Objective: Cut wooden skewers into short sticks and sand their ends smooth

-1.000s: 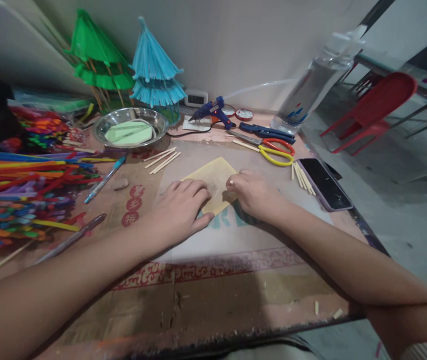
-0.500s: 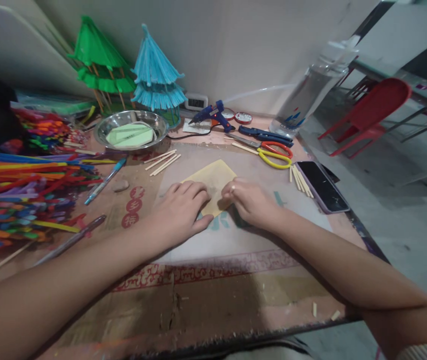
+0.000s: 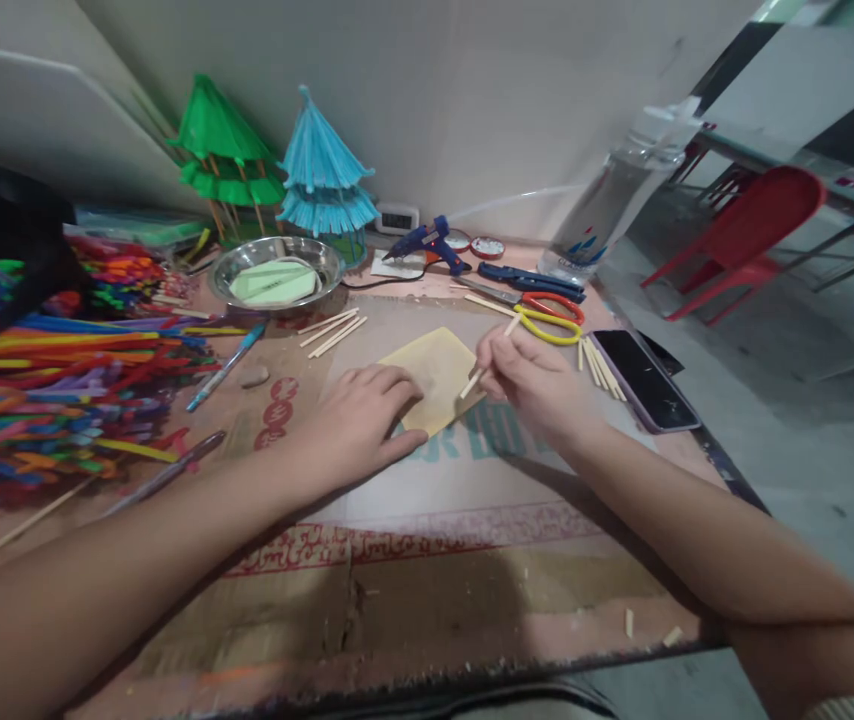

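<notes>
A yellow sheet of paper [image 3: 434, 375] lies at the middle of the table on a whitish sheet [image 3: 427, 490]. My left hand [image 3: 371, 415] rests flat on its left side, fingers spread, holding nothing. Over the right edge of the yellow paper, my right hand [image 3: 528, 375] pinches a short thin wooden stick [image 3: 472, 383], slanted with its lower end near the paper. Several loose sticks [image 3: 337, 335] lie behind my left hand, and more sticks [image 3: 601, 370] are right of my right hand.
Scissors [image 3: 547, 318], a glue gun [image 3: 427, 243] and a water bottle [image 3: 607, 205] stand or lie behind. A phone [image 3: 644, 380] is at the right edge. Left are a metal bowl [image 3: 277, 285], pens and colourful pipe cleaners [image 3: 37, 390]; paper-roofed models [image 3: 326, 170] stand at the back.
My right hand has lifted off the yellow paper and moved right, and the stick in its fingers now shows clearly. My left hand stays on the paper. The view has shifted slightly.
</notes>
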{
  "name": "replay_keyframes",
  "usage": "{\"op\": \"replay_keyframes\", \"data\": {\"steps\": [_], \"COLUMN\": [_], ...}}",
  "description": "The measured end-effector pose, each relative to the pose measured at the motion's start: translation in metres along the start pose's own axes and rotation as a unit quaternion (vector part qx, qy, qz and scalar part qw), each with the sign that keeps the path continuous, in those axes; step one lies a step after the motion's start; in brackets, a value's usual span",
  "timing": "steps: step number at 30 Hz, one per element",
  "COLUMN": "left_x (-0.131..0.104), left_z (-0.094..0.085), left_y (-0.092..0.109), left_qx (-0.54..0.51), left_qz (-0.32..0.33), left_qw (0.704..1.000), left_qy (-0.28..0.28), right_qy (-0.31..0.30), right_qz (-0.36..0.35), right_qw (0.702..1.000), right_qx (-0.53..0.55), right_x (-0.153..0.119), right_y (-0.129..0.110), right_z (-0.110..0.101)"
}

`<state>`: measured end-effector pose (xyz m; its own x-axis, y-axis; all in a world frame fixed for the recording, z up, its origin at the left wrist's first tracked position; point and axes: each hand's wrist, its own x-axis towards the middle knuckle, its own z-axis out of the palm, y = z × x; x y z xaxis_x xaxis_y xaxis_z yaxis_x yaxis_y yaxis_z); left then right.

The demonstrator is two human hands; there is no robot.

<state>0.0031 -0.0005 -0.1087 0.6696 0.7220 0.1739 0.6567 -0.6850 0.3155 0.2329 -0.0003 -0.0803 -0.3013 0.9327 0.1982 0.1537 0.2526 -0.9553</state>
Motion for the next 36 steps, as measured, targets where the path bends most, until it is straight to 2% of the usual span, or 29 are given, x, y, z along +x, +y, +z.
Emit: {"op": "replay_keyframes", "data": {"steps": [2, 4, 7, 11, 15, 23, 31, 36], "left_x": [-0.001, -0.003, -0.008, -0.014, -0.015, -0.019, -0.018, -0.017], "left_z": [-0.008, -0.019, -0.036, -0.047, -0.044, -0.037, -0.039, -0.040], "left_y": [0.005, 0.015, 0.035, 0.052, 0.052, 0.050, 0.056, 0.057], "left_qx": [-0.057, -0.155, -0.302, -0.378, -0.403, -0.418, -0.379, -0.371], "left_qz": [-0.006, -0.013, -0.016, -0.029, -0.048, -0.040, -0.036, -0.012], "left_qw": [0.998, 0.987, 0.952, 0.925, 0.914, 0.907, 0.923, 0.927], "left_qy": [0.015, 0.037, 0.047, 0.024, 0.017, 0.030, 0.056, 0.060], "right_qy": [-0.009, -0.027, -0.047, -0.056, -0.053, -0.077, -0.088, -0.086], "right_qz": [0.044, 0.081, 0.113, 0.112, 0.081, 0.027, -0.020, -0.015], "right_qw": [0.990, 0.971, 0.955, 0.948, 0.958, 0.961, 0.976, 0.981], "right_qx": [0.135, 0.221, 0.271, 0.293, 0.272, 0.263, 0.199, 0.174], "right_x": [-0.007, -0.014, -0.020, -0.022, -0.022, -0.024, -0.024, -0.026], "right_y": [-0.014, -0.023, -0.027, -0.026, -0.029, -0.031, -0.033, -0.034], "right_z": [0.008, 0.015, 0.023, 0.028, 0.027, 0.023, 0.019, 0.022]}}
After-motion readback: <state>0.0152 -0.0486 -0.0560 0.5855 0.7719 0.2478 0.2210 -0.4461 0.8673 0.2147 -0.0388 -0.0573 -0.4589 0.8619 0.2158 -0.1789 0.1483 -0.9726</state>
